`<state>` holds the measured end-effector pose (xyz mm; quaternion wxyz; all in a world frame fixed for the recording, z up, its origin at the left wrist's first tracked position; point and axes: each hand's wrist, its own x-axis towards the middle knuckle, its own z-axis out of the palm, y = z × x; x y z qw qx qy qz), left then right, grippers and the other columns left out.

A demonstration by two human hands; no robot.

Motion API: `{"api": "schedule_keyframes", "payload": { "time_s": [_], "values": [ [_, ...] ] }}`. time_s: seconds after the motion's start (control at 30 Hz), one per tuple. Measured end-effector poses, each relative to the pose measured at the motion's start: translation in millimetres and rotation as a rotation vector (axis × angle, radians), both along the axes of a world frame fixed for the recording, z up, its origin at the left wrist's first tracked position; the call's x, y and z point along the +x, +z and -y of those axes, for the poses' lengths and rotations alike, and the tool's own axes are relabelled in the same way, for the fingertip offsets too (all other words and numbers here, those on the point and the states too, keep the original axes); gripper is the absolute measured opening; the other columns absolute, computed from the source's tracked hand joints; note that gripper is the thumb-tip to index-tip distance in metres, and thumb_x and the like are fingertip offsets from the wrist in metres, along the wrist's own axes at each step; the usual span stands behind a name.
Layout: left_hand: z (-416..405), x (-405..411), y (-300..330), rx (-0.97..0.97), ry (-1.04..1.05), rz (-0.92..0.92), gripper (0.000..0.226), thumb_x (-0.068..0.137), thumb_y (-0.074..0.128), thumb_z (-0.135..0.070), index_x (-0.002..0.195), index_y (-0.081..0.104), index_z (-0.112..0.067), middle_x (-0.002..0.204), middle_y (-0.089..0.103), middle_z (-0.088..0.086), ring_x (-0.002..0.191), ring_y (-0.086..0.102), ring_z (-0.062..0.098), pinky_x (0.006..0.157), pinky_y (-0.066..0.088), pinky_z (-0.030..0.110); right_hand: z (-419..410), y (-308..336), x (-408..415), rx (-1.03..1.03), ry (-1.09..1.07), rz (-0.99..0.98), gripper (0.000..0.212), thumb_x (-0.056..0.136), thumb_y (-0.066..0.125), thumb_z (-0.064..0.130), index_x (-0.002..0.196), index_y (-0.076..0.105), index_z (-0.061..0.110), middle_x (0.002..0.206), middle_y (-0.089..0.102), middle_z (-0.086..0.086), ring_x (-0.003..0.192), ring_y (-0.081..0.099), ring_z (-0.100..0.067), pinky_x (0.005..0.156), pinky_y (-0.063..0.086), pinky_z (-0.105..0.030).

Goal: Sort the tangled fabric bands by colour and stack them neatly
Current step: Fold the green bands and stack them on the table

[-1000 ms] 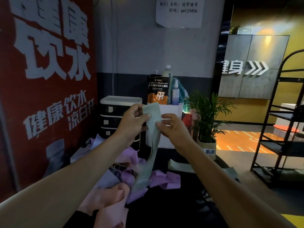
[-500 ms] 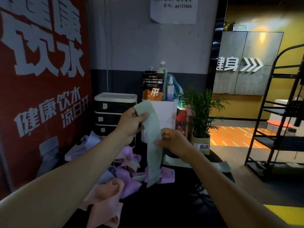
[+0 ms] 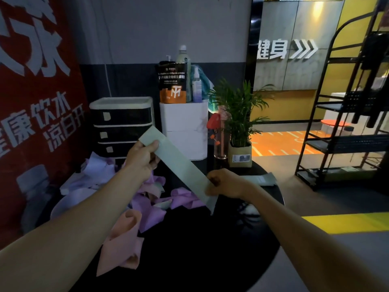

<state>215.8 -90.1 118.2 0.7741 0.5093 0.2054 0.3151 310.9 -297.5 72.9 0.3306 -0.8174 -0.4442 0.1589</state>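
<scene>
Above a round black worktop (image 3: 189,260), glossy and dark, a pale green band (image 3: 179,163) of flat, smooth fabric, stretched straight on a slant from upper left to lower right. Upper end pinched under the thumb of the left hand (image 3: 142,158); lower end gripped in the curled fingers of the right hand (image 3: 226,183), a short tail hanging past the fist. Hands well apart, each clamped on its own end of the strip. Below on the worktop, a crumpled heap: soft lilac bands (image 3: 151,207) in loose folds, a peach band (image 3: 122,243) rolled into a limp tube at the near edge, white bands (image 3: 94,173) rumpled toward the red wall. At the far right rim, another pale green strip (image 3: 259,179) lying flat. Behind, a black drawer unit (image 3: 122,127) with a white top, a white box (image 3: 185,129) carrying a pouch and bottles, and a small leafy plant (image 3: 240,114) in a square pot.
</scene>
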Motion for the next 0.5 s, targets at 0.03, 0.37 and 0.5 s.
{"api": "schedule_keyframes", "payload": {
  "time_s": [0.03,0.37,0.5],
  "values": [
    [0,3,-4,-0.011,-0.001,-0.01,0.019,0.091,0.055,-0.004,0.085,0.055,-0.021,0.086,0.06,-0.004,0.078,0.057,0.009,0.065,0.047,0.025,6,-4,4,-0.055,-0.009,0.046,0.016,0.082,0.069,0.013,0.072,0.056,0.018,0.071,0.051,0.004,0.063,0.045,-0.007,0.059,0.035,-0.021],
    [5,33,-38,-0.125,-0.016,-0.053,0.018,0.092,0.053,-0.002,0.087,0.054,-0.02,0.087,0.061,-0.002,0.079,0.059,0.01,0.07,0.049,0.028,54,-39,47,0.164,-0.483,-0.536,0.021,0.093,0.05,0.006,0.074,0.054,0.015,0.075,0.051,-0.003,0.067,0.049,-0.013,0.055,0.041,-0.024],
    [14,54,-56,-0.144,-0.01,-0.104,0.017,0.094,0.049,-0.003,0.085,0.05,-0.017,0.085,0.059,0.0,0.077,0.058,0.012,0.079,0.051,0.03,68,-51,74,0.427,-0.683,-0.637,0.014,0.089,0.052,-0.001,0.098,0.06,0.005,0.082,0.055,-0.007,0.069,0.052,-0.015,0.051,0.046,-0.02]
  ]
}}
